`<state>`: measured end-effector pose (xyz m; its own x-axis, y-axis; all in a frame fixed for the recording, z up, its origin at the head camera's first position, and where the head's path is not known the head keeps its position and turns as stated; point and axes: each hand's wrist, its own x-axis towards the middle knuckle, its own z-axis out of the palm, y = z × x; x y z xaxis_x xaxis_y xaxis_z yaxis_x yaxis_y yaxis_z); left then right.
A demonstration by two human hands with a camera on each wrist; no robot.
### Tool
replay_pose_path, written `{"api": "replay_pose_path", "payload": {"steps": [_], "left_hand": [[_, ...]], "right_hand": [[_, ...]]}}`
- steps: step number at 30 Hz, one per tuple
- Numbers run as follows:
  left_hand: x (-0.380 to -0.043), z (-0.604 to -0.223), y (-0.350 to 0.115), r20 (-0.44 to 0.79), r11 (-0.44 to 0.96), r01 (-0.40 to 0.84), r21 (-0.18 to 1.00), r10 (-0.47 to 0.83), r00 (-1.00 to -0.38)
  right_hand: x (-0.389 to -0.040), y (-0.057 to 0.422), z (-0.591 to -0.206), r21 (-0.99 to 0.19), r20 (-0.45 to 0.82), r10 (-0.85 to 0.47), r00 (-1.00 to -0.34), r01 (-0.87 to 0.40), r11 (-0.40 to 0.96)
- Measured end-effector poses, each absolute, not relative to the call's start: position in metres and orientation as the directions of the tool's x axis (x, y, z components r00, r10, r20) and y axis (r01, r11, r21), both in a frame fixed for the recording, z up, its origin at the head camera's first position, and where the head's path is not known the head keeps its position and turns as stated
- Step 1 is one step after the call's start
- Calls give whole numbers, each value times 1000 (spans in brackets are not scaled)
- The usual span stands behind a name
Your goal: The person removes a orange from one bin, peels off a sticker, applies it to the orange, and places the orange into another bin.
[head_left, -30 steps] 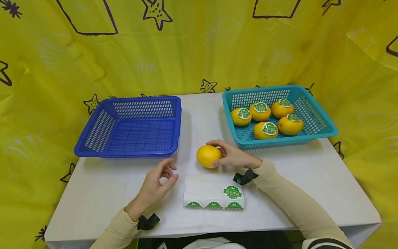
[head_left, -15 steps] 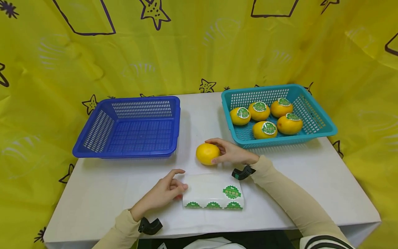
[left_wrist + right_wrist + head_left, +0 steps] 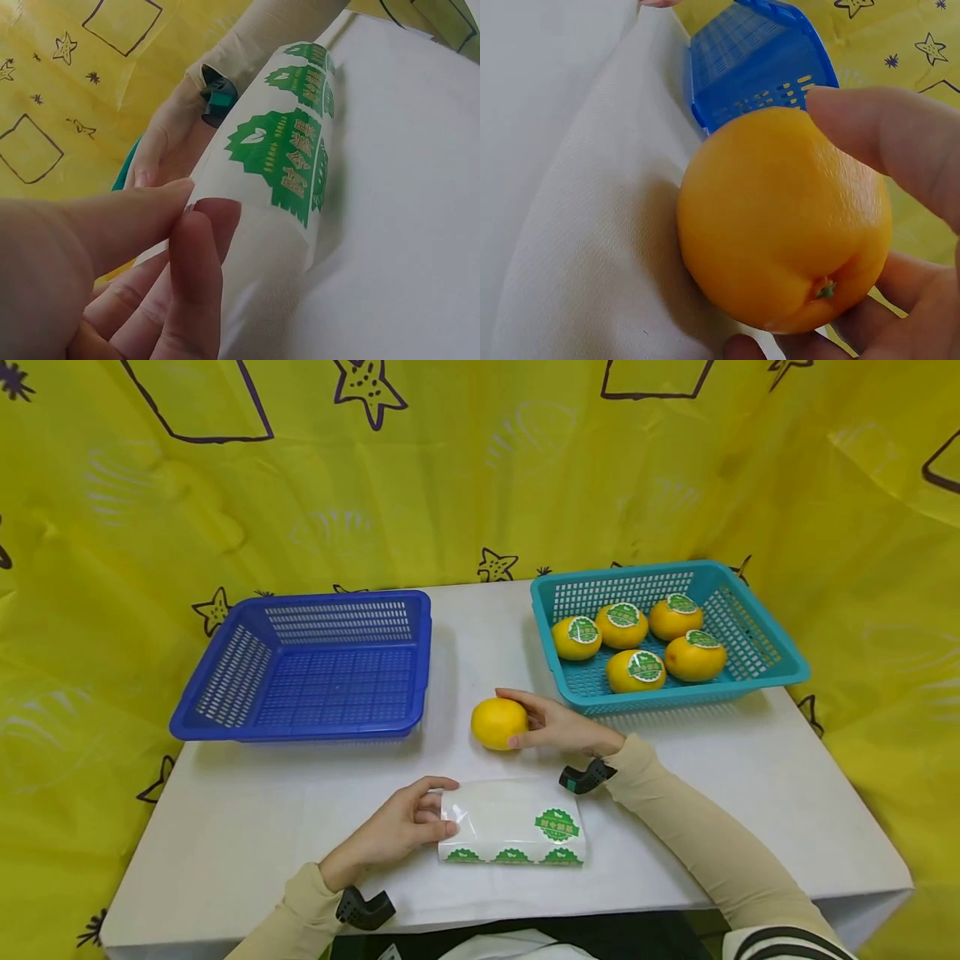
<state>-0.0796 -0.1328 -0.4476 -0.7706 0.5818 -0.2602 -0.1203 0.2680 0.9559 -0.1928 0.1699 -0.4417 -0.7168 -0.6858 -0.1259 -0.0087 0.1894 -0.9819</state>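
My right hand (image 3: 557, 725) grips an orange (image 3: 498, 723) from its right side, close over the table. In the right wrist view, the stem end of the orange (image 3: 784, 221) faces the camera, with thumb and fingers around it. In front of it lies a flat, folded strip of stickers (image 3: 498, 818), white and glossy with round green labels. My left hand (image 3: 397, 825) pinches the left edge of this sticker strip. Seen from the left wrist, the thumb and a finger meet on the edge of the strip, beside the green labels (image 3: 281, 161).
A blue plastic basket (image 3: 300, 732) with nothing in it stands at the left. At the right is a teal basket (image 3: 675, 697) with several oranges (image 3: 636, 671), each bearing a green sticker. A white cloth covers the table (image 3: 750, 793); a yellow patterned curtain (image 3: 435, 468) hangs behind.
My left hand has moved right and down from beside the blue basket to the strip's left edge and now pinches it. The right hand keeps the orange, shifted slightly away from the strip.
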Motion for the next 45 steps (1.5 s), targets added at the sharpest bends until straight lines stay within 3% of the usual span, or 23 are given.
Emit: {"api": "replay_pose_path", "payload": {"steps": [8, 18, 26, 34, 45], "left_hand": [[-76, -450, -130, -234, 216, -133, 967, 561, -794], [-72, -450, -130, -214, 217, -109, 970, 548, -808], [-72, -452, -129, -211, 197, -121, 973, 543, -813], [-71, -451, -126, -184, 138, -131, 982, 508, -841], [-66, -451, -123, -89, 43, -78, 996, 434, -897]], "right_hand": [[-173, 185, -427, -962, -124, -609, -783, -56, 268], [-155, 199, -419, -943, -118, -600, -791, -99, 317], [-130, 215, -413, -964, -89, -557, -826, -69, 256], [-94, 230, -412, -961, -96, -368, -925, -11, 277], [-67, 225, -424, -943, -221, -363, -905, 104, 316]]}}
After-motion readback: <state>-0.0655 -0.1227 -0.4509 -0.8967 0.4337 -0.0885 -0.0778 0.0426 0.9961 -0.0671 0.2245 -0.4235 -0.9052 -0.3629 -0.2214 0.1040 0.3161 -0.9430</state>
